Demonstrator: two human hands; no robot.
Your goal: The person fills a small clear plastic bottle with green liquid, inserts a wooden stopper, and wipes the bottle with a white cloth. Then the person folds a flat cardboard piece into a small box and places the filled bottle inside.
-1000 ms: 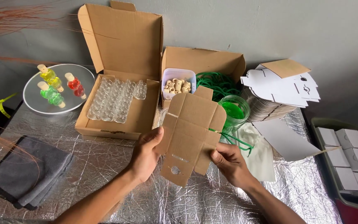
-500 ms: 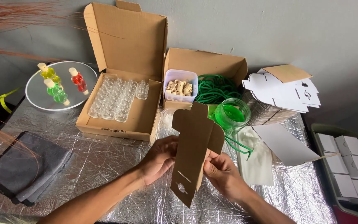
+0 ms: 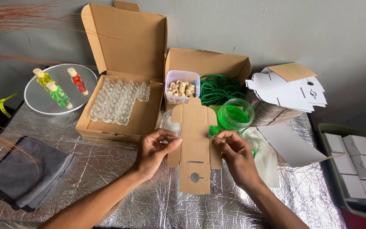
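Cardboard blank [image 3: 195,144] sits between your two hands, over the foil-covered table [image 3: 106,178], just in front of the green jar [image 3: 234,115]. Its long axis runs away from you: the tabbed top end points toward the wall, the end with the round cutout and slot points back at your body. It looks partly folded, with the side flaps turned in along the long edges.

Your left hand [image 3: 153,150] pinches the left flap between thumb and fingertips, and your right hand [image 3: 236,154] pinches the right flap the same way. The hands stay apart, one on each long edge, both clamped on the blank.

Behind it stand an open box of clear bottles [image 3: 117,101], a tub of corks [image 3: 182,87] and green cord [image 3: 219,88]. A stack of white blanks [image 3: 289,91] lies to the right, a mirror with three filled bottles [image 3: 60,89] to the left, a grey cloth [image 3: 26,176] near your left arm.
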